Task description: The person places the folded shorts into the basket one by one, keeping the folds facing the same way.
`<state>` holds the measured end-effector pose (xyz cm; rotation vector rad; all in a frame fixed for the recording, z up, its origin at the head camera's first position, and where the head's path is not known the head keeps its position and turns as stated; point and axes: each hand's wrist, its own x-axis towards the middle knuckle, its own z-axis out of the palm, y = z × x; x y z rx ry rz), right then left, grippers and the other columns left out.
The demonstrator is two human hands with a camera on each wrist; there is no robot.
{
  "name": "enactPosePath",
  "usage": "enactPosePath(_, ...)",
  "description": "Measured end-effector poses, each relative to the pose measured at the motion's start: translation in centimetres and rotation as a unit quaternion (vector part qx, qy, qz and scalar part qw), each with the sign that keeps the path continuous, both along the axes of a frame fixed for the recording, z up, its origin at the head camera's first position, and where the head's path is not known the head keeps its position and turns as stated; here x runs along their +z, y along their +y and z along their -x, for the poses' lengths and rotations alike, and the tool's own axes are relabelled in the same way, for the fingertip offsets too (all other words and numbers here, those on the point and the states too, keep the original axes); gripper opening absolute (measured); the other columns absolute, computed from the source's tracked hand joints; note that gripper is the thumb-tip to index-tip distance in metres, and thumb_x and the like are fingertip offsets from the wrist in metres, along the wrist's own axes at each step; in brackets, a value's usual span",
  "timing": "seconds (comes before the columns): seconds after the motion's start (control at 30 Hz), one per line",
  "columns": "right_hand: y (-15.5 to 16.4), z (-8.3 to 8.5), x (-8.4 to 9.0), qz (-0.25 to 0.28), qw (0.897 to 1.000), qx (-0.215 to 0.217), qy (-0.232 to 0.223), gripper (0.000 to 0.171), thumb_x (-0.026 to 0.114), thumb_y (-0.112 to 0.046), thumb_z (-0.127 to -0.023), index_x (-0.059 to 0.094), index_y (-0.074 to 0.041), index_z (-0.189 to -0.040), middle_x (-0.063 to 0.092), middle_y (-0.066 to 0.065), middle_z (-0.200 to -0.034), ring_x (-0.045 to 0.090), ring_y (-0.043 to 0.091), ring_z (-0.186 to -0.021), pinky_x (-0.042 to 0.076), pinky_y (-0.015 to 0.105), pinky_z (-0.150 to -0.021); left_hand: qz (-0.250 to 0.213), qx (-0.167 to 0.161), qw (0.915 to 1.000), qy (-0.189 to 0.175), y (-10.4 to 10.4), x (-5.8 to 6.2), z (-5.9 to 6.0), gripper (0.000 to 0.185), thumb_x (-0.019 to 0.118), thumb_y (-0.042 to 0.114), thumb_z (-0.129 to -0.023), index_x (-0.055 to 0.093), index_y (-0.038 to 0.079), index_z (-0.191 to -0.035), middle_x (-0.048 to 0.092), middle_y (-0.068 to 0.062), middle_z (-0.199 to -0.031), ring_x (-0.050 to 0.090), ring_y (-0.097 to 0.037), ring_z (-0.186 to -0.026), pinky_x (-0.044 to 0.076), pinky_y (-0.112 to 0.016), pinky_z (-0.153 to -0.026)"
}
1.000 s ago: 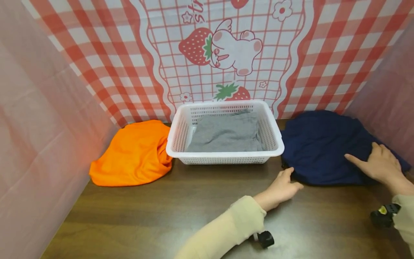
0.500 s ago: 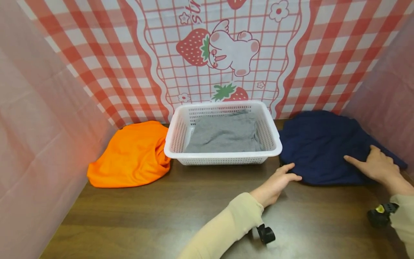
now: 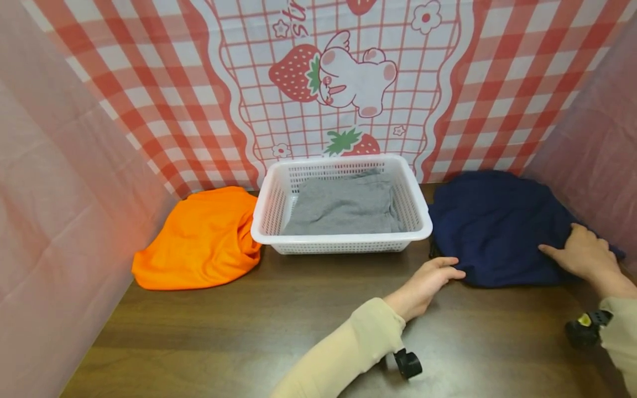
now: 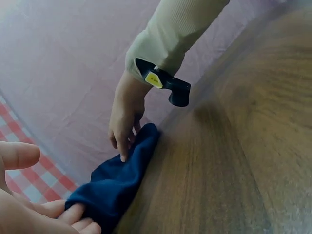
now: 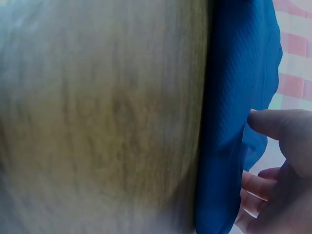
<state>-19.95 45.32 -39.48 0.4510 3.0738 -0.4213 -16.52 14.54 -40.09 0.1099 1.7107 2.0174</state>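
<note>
A bunched navy blue cloth (image 3: 497, 226) lies on the table at the right. My left hand (image 3: 418, 287) reaches to its near left corner. In the left wrist view that hand's fingers touch the edge of the cloth (image 4: 114, 190), while the thumb stands apart from it. My right hand (image 3: 589, 255) rests on the right side of the cloth, thumb and fingers spread. In the right wrist view the right thumb (image 5: 273, 122) touches the cloth's surface, and the other fingers lie along it, partly hidden.
A white plastic basket (image 3: 343, 239) stands at the back centre, holding a folded grey cloth (image 3: 345, 204). An orange cloth (image 3: 204, 237) lies left of it. A red checked curtain (image 3: 189, 94) hangs behind, with pink sheets at both sides of the wooden table (image 3: 224, 337).
My left hand's fingers have shifted slightly at the navy cloth's near left corner. The right hand has stayed almost in place, its thumb a little further right. The head view has shifted slightly.
</note>
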Motion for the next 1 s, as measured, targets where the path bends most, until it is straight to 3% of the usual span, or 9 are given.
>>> enactPosePath(0.3, 0.0, -0.2, 0.2, -0.014, 0.999, -0.051, 0.013, 0.084, 0.044, -0.046, -0.089, 0.020, 0.026, -0.123, 0.020, 0.051, -0.113, 0.023, 0.064, -0.102, 0.027, 0.065, -0.080, 0.043, 0.032, 0.9985, -0.011, 0.5, 0.2, 0.2, 0.050, 0.061, 0.007, -0.075, 0.052, 0.011, -0.124, 0.047, 0.000, -0.129, 0.039, -0.016, -0.121, 0.028, -0.036, -0.101)
enactPosePath(0.5, 0.5, 0.1, -0.4, -0.003, 0.998, -0.068, -0.011, 0.102, 0.038, -0.062, -0.084, 0.015, 0.030, -0.123, 0.017, 0.053, -0.114, 0.023, 0.064, -0.102, 0.026, 0.066, -0.082, 0.001, 0.042, 0.9988, -0.024, 0.7, -0.2, 0.5, 0.062, 0.060, 0.003, -0.074, 0.041, 0.008, -0.133, 0.040, -0.003, -0.138, 0.039, -0.021, -0.124, 0.029, -0.040, -0.103)
enactPosePath(0.67, 1.1, 0.2, -0.6, -0.018, 0.997, -0.060, -0.048, 0.111, 0.045, -0.067, -0.079, 0.016, 0.033, -0.119, 0.025, 0.052, -0.107, 0.032, 0.061, -0.095, 0.032, 0.064, -0.078, -0.010, 0.038, 0.9985, -0.039, 0.7, -0.3, 0.7, 0.058, 0.059, 0.003, -0.075, 0.043, 0.000, -0.130, 0.044, -0.008, -0.135, 0.046, -0.026, -0.118, 0.033, -0.037, -0.100)
enactPosePath(1.0, 1.3, 0.2, 0.2, -0.010, 0.998, -0.037, -0.055, 0.096, 0.056, -0.049, -0.082, 0.018, 0.033, -0.113, 0.027, 0.050, -0.099, 0.032, 0.061, -0.091, 0.032, 0.065, -0.074, 0.047, 0.003, 0.9986, -0.023, 0.3, -0.2, 0.5, 0.052, 0.059, 0.006, -0.076, 0.046, 0.005, -0.127, 0.050, -0.008, -0.126, 0.049, -0.020, -0.109, 0.034, -0.034, -0.097)
